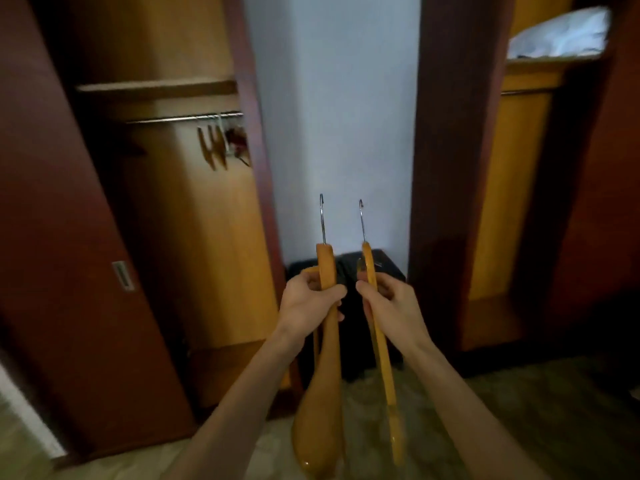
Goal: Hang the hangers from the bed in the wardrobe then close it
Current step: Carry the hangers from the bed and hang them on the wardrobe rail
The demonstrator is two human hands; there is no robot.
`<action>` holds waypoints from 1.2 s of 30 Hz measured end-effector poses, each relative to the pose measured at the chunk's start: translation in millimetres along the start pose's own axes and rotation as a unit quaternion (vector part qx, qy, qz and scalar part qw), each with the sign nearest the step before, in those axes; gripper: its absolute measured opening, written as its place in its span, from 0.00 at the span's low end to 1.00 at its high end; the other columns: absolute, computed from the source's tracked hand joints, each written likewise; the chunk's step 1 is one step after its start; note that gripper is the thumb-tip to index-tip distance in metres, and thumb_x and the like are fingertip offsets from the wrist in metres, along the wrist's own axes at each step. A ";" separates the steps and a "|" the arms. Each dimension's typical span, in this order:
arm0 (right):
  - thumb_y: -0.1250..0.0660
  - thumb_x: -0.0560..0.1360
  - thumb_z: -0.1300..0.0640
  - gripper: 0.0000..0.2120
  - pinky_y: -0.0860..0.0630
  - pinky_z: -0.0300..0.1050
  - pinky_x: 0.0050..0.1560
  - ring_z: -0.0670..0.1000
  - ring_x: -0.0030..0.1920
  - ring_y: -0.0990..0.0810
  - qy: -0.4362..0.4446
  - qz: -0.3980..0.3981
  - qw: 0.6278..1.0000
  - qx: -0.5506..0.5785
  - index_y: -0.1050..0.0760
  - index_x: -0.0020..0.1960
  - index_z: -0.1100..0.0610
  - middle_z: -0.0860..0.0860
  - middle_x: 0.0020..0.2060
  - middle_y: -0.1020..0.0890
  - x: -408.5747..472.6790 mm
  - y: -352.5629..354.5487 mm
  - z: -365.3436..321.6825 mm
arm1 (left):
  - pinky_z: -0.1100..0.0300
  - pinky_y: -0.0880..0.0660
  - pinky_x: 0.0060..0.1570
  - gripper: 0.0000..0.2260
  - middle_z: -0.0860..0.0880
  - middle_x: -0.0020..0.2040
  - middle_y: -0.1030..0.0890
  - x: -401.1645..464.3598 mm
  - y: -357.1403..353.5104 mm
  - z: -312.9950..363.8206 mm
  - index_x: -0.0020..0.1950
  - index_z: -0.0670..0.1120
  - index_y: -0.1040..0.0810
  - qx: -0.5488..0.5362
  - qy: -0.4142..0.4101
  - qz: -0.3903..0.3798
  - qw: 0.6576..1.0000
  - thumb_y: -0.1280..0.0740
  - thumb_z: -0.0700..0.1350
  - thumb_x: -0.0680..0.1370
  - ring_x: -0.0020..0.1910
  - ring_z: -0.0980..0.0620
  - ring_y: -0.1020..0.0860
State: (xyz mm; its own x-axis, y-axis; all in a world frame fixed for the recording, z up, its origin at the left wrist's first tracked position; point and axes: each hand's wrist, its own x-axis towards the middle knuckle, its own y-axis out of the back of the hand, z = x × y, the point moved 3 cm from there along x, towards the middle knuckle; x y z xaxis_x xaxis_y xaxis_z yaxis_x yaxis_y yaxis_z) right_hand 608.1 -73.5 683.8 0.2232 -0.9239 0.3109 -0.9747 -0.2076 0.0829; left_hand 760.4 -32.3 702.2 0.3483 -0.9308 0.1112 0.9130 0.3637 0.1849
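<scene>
Left hand [306, 299] grips thick yellow wooden hanger [323, 375]; right hand [389, 299] grips thin yellow wooden hanger [381, 348], hooks up. Lower ends blurred. Open red-brown wardrobe [194, 202] far left, rail [183, 118] items indistinct.

I count 2 yellow wooden hangers with metal hooks [327, 268] [369, 268] at lower centre, 1 per hand, and about 3 more [212, 148] on the rail, upper left.

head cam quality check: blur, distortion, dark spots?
Head view: soft all over; wide-angle bends the wardrobe door and frames outward; rail and hung hangers smeared; right compartment falls into shadow; glare on the hanger in the left hand; right hand reasonably clear.
</scene>
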 end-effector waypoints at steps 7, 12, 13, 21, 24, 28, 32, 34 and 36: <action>0.33 0.80 0.53 0.09 0.23 0.34 0.34 0.41 0.31 0.19 -0.019 -0.067 0.998 0.009 0.18 0.46 0.56 0.44 0.28 0.19 126.2 -189.4 -10.7 | 0.59 0.19 0.32 0.11 0.47 0.38 0.15 123.0 168.4 -11.9 0.54 0.42 0.20 -0.029 0.014 0.057 0.998 0.24 0.41 0.74 0.30 0.52 0.17; 0.32 0.79 0.50 0.10 0.20 0.43 0.40 0.51 0.37 0.18 -0.018 -0.102 0.995 -0.006 0.19 0.45 0.55 0.52 0.34 0.17 214.2 -287.6 -0.4 | 0.62 0.19 0.34 0.11 0.52 0.36 0.15 218.4 249.6 -28.8 0.53 0.46 0.21 0.000 0.002 0.102 0.995 0.24 0.45 0.74 0.32 0.54 0.16; 0.32 0.79 0.49 0.09 0.18 0.47 0.44 0.55 0.39 0.16 -0.021 -0.109 0.994 -0.007 0.18 0.47 0.54 0.55 0.37 0.16 232.5 -305.5 5.2 | 0.62 0.20 0.34 0.12 0.52 0.35 0.15 237.9 263.3 -33.9 0.54 0.45 0.21 0.000 0.002 0.111 0.994 0.24 0.45 0.74 0.32 0.54 0.16; 0.34 0.80 0.50 0.08 0.29 0.37 0.39 0.43 0.34 0.23 -0.002 -0.171 0.985 0.004 0.21 0.46 0.52 0.46 0.32 0.21 397.7 -441.7 53.4 | 0.68 0.24 0.29 0.13 0.46 0.39 0.15 397.7 362.9 -63.7 0.56 0.38 0.20 0.041 -0.007 0.179 0.983 0.25 0.44 0.76 0.28 0.56 0.18; 0.33 0.79 0.49 0.07 0.30 0.34 0.37 0.42 0.35 0.22 -0.009 -0.197 0.980 0.031 0.19 0.49 0.51 0.44 0.33 0.20 469.3 -496.4 58.0 | 0.69 0.24 0.28 0.09 0.45 0.39 0.16 463.7 401.5 -61.4 0.52 0.38 0.18 0.053 -0.007 0.203 0.978 0.26 0.43 0.77 0.28 0.58 0.18; 0.34 0.79 0.49 0.08 0.30 0.36 0.37 0.43 0.35 0.22 -0.004 -0.217 0.975 0.035 0.19 0.49 0.51 0.46 0.33 0.20 561.5 -560.5 49.8 | 0.67 0.23 0.31 0.08 0.47 0.38 0.15 552.0 457.3 -54.9 0.49 0.40 0.17 0.055 0.004 0.247 0.967 0.28 0.45 0.78 0.29 0.57 0.18; 0.33 0.79 0.48 0.07 0.30 0.38 0.39 0.44 0.36 0.22 0.008 -0.214 0.976 0.039 0.19 0.50 0.50 0.46 0.33 0.21 637.3 -615.1 40.3 | 0.63 0.21 0.34 0.09 0.46 0.39 0.13 630.2 506.8 -54.8 0.47 0.41 0.16 0.032 -0.008 0.283 0.959 0.28 0.47 0.78 0.31 0.55 0.17; 0.34 0.79 0.48 0.08 0.31 0.39 0.40 0.44 0.36 0.22 0.022 -0.209 0.977 0.033 0.19 0.47 0.51 0.46 0.31 0.21 671.8 -641.9 35.6 | 0.63 0.21 0.33 0.10 0.45 0.38 0.14 667.6 529.1 -57.0 0.46 0.40 0.16 0.025 -0.015 0.291 0.956 0.28 0.47 0.78 0.30 0.54 0.17; 0.34 0.79 0.47 0.10 0.31 0.40 0.39 0.44 0.35 0.22 0.035 -0.188 0.981 0.016 0.20 0.43 0.52 0.46 0.31 0.21 705.0 -666.1 28.3 | 0.63 0.21 0.31 0.10 0.44 0.37 0.14 705.5 551.4 -57.3 0.45 0.39 0.16 0.023 -0.020 0.296 0.955 0.28 0.46 0.78 0.29 0.54 0.18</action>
State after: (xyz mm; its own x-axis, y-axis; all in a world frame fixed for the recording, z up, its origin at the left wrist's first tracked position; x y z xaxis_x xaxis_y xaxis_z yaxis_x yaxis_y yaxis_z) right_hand 1414.4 -595.6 821.0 0.5666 -0.7560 0.3279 -0.8228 -0.5405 0.1756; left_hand 1521.7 -490.5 826.6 0.7909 -0.5602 0.2462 0.5486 0.8274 0.1203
